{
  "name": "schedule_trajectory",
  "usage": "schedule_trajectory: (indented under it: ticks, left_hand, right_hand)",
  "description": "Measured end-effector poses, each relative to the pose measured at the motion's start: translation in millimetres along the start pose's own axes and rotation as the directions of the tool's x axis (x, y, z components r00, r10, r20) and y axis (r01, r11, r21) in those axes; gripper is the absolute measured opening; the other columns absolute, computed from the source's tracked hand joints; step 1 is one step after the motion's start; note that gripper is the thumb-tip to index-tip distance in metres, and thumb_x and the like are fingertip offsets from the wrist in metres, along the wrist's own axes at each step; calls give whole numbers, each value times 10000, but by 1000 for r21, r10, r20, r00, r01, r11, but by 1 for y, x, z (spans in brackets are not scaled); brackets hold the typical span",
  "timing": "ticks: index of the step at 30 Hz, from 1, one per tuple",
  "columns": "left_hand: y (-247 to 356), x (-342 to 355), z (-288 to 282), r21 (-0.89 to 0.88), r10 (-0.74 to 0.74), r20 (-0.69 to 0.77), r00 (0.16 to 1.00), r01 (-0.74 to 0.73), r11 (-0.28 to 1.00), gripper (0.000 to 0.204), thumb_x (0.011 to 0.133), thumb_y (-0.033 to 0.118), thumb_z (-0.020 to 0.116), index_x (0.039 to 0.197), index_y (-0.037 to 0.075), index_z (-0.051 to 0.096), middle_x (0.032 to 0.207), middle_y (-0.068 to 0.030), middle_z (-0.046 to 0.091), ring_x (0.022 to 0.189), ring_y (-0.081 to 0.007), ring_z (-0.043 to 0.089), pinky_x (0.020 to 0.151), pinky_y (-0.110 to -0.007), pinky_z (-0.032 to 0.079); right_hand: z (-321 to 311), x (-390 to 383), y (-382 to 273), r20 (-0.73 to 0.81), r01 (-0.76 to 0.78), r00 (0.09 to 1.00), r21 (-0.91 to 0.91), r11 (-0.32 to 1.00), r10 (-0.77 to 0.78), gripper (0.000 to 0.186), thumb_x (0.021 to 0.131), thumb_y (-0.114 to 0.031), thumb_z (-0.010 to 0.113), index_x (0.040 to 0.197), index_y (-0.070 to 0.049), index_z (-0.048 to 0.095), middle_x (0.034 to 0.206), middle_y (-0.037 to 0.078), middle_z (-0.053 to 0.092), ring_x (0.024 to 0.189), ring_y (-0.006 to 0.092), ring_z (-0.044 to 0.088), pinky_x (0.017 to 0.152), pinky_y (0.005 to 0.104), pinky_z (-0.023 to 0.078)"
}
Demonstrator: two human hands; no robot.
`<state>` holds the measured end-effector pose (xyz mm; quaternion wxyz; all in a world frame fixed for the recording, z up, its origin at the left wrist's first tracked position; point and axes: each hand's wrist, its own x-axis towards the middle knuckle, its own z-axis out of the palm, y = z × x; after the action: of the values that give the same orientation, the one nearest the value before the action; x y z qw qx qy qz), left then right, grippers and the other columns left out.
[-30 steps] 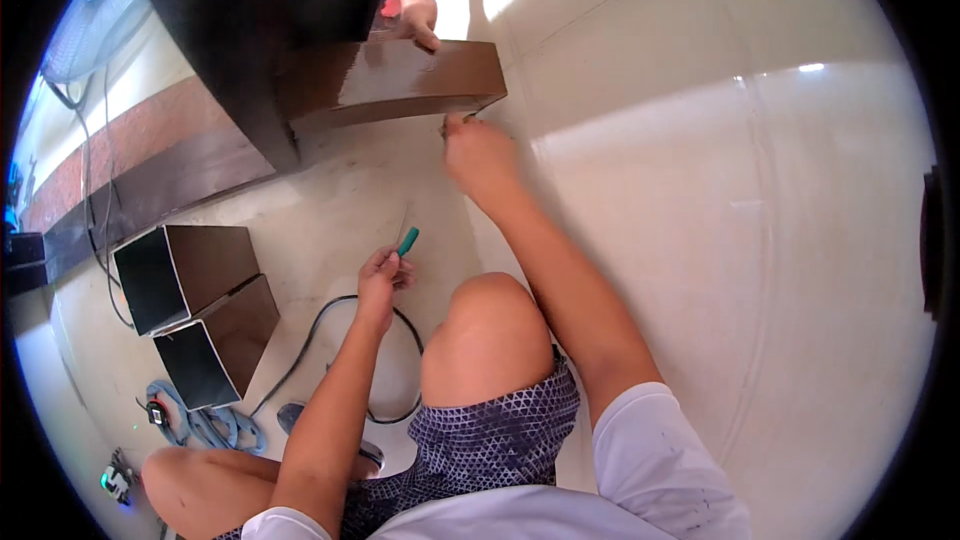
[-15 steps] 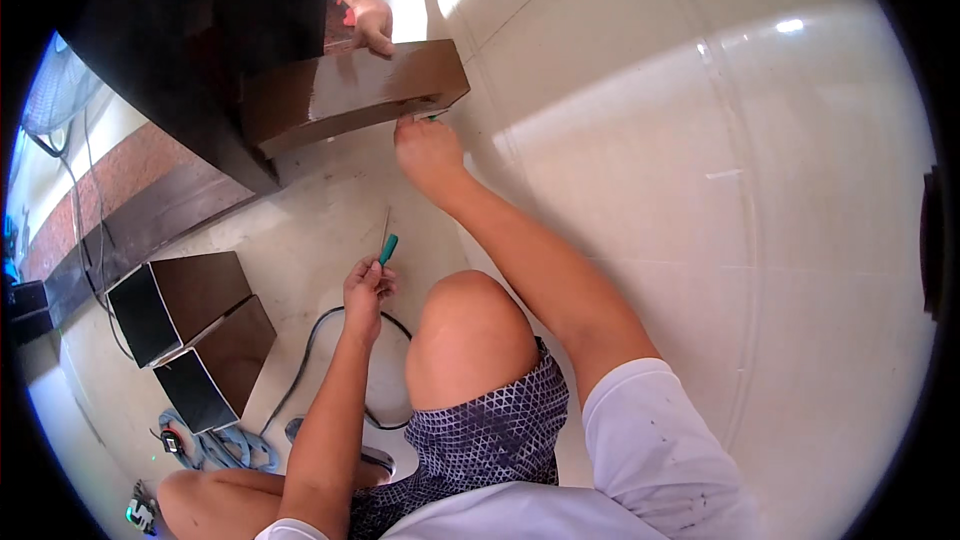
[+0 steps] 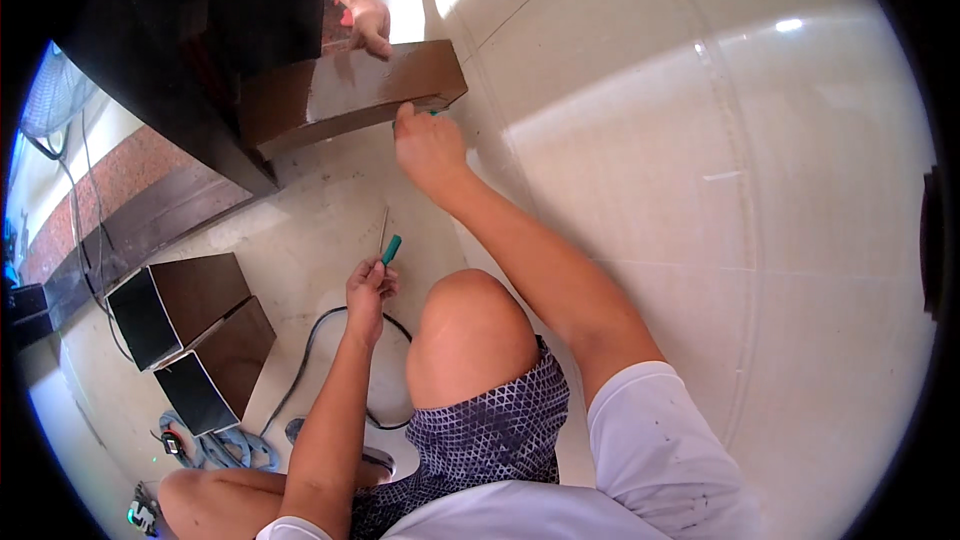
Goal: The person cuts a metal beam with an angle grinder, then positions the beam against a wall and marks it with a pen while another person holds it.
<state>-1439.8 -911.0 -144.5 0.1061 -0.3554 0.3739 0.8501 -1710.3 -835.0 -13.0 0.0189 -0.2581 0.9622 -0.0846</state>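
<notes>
My left hand is closed on a green-handled screwdriver; a thin metal shaft points away from me beside the handle. My right hand is a fist against the near side of a long brown rectangular tube, its index finger touching the lower edge near the right end. A small green part shows just beyond the knuckles, but the rest of what it grips is hidden. Another person's hand rests on the tube's far edge. The tube's left end meets a dark panel.
Two brown box-shaped tubes with dark ends lie at left on the tiled floor. A black cable curves beside my left forearm. A tape measure and blue cloth lie lower left. A fan stands far left.
My right index finger has shifted slightly up along the tube's near edge. The left hand, the screwdriver and the other person's hand stay nearly where they were.
</notes>
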Motion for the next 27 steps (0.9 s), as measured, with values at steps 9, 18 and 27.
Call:
schedule_trajectory:
  ticks: [9, 18, 27]
  left_hand:
    - [2, -2, 4, -10, 28, 8, 1000, -28, 1000, 206, 1165, 204, 596, 1288, 68, 688, 957, -31, 743, 766, -149, 659, 742, -314, 530]
    - [12, -2, 8, -19, 53, 66, 996, -52, 998, 249, 1172, 235, 596, 1343, 75, 680, 973, -17, 746, 772, -139, 677, 750, -302, 537]
    - [13, -1, 12, -6, 66, 68, 996, -65, 998, 243, 1179, 228, 583, 1315, 51, 677, 977, -28, 737, 779, -148, 665, 752, -312, 543]
  right_hand:
    - [-29, -7, -1, -111, 8, 994, -53, 999, -14, 87, 975, -86, 582, 1020, -11, 586, 913, 254, 760, 832, 461, 759, 723, 563, 610]
    - [-62, -13, -15, -167, -33, 986, -120, 992, 13, 109, 960, -89, 626, 1039, -22, 592, 886, 225, 744, 833, 433, 764, 705, 553, 601]
    - [-47, -25, 14, -12, 44, 999, -49, 998, -45, 132, 995, -109, 631, 1069, -1, 610, 993, 246, 759, 989, 436, 764, 795, 523, 632]
